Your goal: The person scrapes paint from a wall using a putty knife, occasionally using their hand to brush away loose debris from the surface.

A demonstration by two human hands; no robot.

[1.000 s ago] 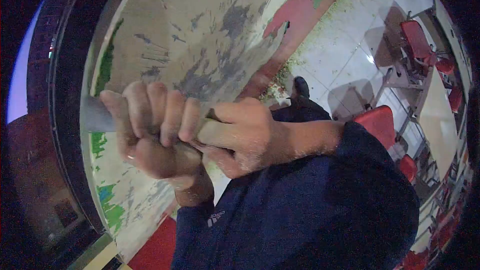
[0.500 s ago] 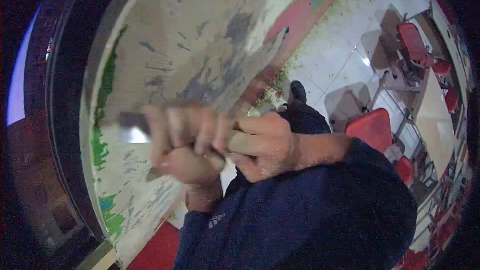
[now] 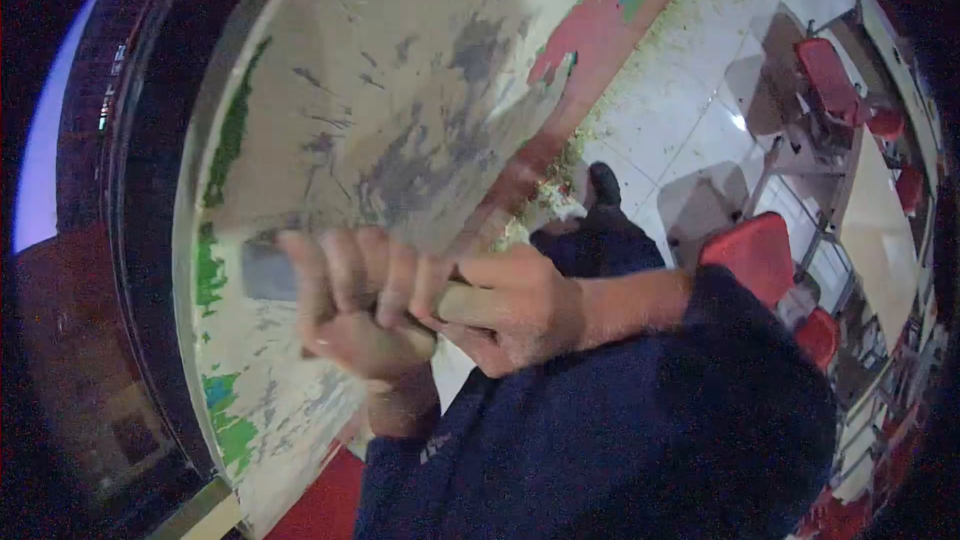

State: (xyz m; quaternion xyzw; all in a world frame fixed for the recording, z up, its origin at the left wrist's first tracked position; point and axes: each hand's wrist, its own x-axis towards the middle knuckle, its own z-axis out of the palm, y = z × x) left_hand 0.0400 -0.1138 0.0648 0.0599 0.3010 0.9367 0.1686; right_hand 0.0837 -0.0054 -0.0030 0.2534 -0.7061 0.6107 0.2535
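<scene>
Both hands are closed, one beside the other, around the hidden handle of a scraper (image 3: 270, 271), whose wide grey blade sticks out to the left. My left hand (image 3: 358, 290) is nearer the blade, fingers curled over the top. Behind it my right hand (image 3: 515, 308) makes a fist that touches the left fingers. Under the blade is a large pale panel (image 3: 400, 140) with grey scuffs and patches. Green paint (image 3: 232, 140) runs along its left edge, close to the blade. The fingers and blade are slightly blurred; blade contact with the panel is hard to tell.
Red and teal paint (image 3: 575, 70) lines the panel's right edge. Small flakes (image 3: 700, 0) litter the white tiled floor (image 3: 665, 105) near my shoe (image 3: 604, 185). Red chairs (image 3: 750, 255) and a pale table (image 3: 875, 225) stand to the right. A dark frame (image 3: 150, 190) borders the left.
The view has shifted slightly. Both hands keep their hold on the scraper, which sits a little lower in view. The blade's bright glint has turned dull grey.
</scene>
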